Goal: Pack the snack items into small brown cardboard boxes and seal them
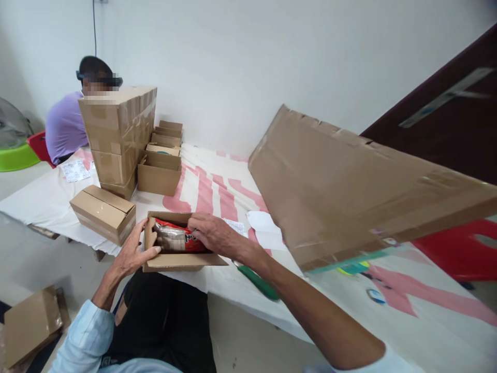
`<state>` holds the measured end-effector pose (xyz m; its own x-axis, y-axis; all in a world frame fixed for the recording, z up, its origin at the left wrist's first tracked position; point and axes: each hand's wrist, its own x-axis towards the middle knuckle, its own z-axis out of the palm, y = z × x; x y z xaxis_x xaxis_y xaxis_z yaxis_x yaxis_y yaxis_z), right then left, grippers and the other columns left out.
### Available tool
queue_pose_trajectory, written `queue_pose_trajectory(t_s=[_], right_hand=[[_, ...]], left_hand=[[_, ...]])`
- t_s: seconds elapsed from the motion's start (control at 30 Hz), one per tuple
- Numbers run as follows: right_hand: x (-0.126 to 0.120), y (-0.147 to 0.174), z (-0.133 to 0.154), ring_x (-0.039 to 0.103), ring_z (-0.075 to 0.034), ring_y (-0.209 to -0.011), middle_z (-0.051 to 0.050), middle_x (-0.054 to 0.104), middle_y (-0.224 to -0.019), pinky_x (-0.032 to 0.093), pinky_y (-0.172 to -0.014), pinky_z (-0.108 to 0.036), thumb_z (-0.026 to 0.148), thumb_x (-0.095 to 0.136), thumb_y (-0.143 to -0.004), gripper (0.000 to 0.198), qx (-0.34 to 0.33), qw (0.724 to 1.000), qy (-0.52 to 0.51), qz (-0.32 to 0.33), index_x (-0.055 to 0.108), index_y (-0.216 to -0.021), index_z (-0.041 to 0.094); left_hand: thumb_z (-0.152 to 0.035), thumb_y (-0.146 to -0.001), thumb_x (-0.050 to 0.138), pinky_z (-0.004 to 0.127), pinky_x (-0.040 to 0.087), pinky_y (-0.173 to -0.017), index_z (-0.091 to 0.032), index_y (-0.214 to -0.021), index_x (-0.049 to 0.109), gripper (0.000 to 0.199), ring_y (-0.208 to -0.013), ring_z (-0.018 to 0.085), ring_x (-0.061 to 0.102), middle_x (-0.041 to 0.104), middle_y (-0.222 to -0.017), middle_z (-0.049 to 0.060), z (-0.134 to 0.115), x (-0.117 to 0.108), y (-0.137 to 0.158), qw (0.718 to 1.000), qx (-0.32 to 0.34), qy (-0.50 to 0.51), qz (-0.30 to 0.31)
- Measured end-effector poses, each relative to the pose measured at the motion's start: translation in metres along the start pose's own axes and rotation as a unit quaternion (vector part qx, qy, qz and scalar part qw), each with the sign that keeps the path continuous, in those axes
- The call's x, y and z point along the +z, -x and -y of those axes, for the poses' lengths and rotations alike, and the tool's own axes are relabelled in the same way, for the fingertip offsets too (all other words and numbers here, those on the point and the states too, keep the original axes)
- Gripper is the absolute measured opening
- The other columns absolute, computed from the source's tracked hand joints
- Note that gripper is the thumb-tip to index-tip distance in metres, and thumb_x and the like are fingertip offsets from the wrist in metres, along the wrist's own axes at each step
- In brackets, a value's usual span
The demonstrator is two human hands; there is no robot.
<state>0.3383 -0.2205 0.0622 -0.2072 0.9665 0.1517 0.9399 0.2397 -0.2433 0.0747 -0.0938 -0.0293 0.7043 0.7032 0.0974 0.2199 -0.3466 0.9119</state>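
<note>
In front of me an open cardboard box (174,261) stands at the table's near edge, its flaps up. Inside it lies a red plastic packet (174,237) with a clear window showing pale contents. My left hand (134,251) grips the box's left end, thumb over the near flap and fingers on the outer side. Over the right part of the box, my right hand (212,235) has its fingers curled on the packet's right end; the fingertips are partly hidden. Beside my right forearm lies a green-handled tool (258,282), mostly handle in view.
A closed carton (103,212) sits left of the box, before a tall taped carton stack (116,134). Several open boxes (159,173) line up behind. A large cardboard sheet (349,191) leans at right, near a tape roll (376,296). Another person (68,124) sits far left.
</note>
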Motion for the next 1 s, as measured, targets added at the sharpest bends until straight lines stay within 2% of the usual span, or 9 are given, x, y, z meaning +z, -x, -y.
queue_pose_trajectory(t_s=[0.2,0.37,0.5,0.57,0.63,0.7,0.8,0.9,1.0], right_hand=[[-0.04,0.02,-0.01,0.057,-0.018,-0.082,-0.002,0.062,-0.087,0.045,-0.075,-0.032,0.014,0.053,-0.097,0.016,0.008,0.973,-0.144,-0.18,0.06,-0.085,0.022],[-0.062,0.018,-0.006,0.056,-0.018,-0.08,-0.001,0.061,-0.083,0.045,-0.074,-0.032,0.016,0.056,-0.095,0.016,-0.004,0.949,-0.173,-0.263,0.06,-0.082,0.023],[-0.069,0.008,0.002,0.059,-0.018,-0.081,-0.001,0.062,-0.083,0.049,-0.077,-0.034,0.015,0.057,-0.095,0.016,-0.038,0.934,-0.18,-0.306,0.059,-0.082,0.024],[-0.068,0.003,0.004,0.063,-0.021,-0.095,-0.003,0.066,-0.095,0.052,-0.088,-0.037,0.019,0.061,-0.095,0.012,-0.03,0.916,-0.172,-0.362,0.062,-0.085,0.024],[-0.064,-0.002,0.002,0.062,-0.026,-0.119,-0.008,0.066,-0.124,0.052,-0.101,-0.044,0.028,0.07,-0.093,0.009,0.019,0.876,-0.187,-0.445,0.067,-0.101,0.025],[-0.057,-0.009,-0.004,0.056,-0.03,-0.136,-0.012,0.056,-0.149,0.052,-0.108,-0.049,0.041,0.079,-0.088,0.043,0.078,0.829,-0.259,-0.49,0.063,-0.126,0.028],[-0.046,-0.021,-0.018,0.063,-0.031,-0.132,-0.014,0.06,-0.15,0.056,-0.107,-0.05,0.06,0.08,-0.084,0.074,0.096,0.785,-0.414,-0.45,0.053,-0.145,0.028],[-0.035,-0.036,-0.035,0.073,-0.029,-0.113,-0.011,0.075,-0.13,0.063,-0.098,-0.046,0.067,0.079,-0.084,0.066,0.096,0.752,-0.518,-0.395,0.066,-0.131,0.023],[-0.022,-0.049,-0.052,0.079,-0.025,-0.093,-0.009,0.082,-0.105,0.067,-0.083,-0.039,0.058,0.081,-0.085,0.044,0.173,0.713,-0.588,-0.34,0.075,-0.103,0.018]], left_hand=[[-0.059,-0.082,0.08,0.058,0.052,-0.111,-0.027,-0.163,0.04,0.096,-0.153,0.043,0.044,0.041,-0.17,0.018,-0.009,-0.008,-0.004,1.0,0.017,-0.011,-0.015],[-0.053,-0.082,0.083,0.052,0.053,-0.11,-0.026,-0.151,0.055,0.08,-0.144,0.038,0.055,0.059,-0.156,0.016,-0.054,-0.02,-0.029,0.987,0.119,-0.019,-0.106],[-0.047,-0.084,0.084,0.045,0.059,-0.098,-0.024,-0.142,0.063,0.066,-0.126,0.034,0.069,0.076,-0.131,0.013,-0.093,-0.018,-0.054,0.985,0.137,0.105,-0.018],[-0.044,-0.082,0.087,0.041,0.06,-0.096,-0.022,-0.13,0.07,0.055,-0.118,0.031,0.073,0.079,-0.123,0.011,-0.105,-0.015,-0.065,0.969,0.142,0.202,0.021],[-0.041,-0.078,0.091,0.039,0.06,-0.096,-0.02,-0.117,0.075,0.047,-0.11,0.028,0.076,0.081,-0.116,0.009,-0.114,-0.015,-0.076,0.951,0.152,0.269,0.01],[-0.04,-0.075,0.094,0.037,0.06,-0.095,-0.02,-0.112,0.076,0.046,-0.104,0.024,0.077,0.082,-0.111,0.007,-0.121,-0.017,-0.086,0.938,0.167,0.302,-0.027],[-0.042,-0.074,0.095,0.037,0.061,-0.096,-0.021,-0.112,0.076,0.047,-0.104,0.024,0.077,0.082,-0.112,0.006,-0.13,-0.023,-0.101,0.93,0.191,0.31,-0.059],[-0.047,-0.068,0.097,0.039,0.06,-0.097,-0.02,-0.114,0.075,0.057,-0.11,0.028,0.076,0.082,-0.115,0.008,-0.129,-0.026,-0.12,0.936,0.174,0.299,-0.058],[-0.051,-0.058,0.101,0.037,0.061,-0.09,-0.017,-0.11,0.076,0.067,-0.105,0.03,0.077,0.083,-0.111,0.011,-0.113,-0.024,-0.142,0.95,0.106,0.29,-0.053]])
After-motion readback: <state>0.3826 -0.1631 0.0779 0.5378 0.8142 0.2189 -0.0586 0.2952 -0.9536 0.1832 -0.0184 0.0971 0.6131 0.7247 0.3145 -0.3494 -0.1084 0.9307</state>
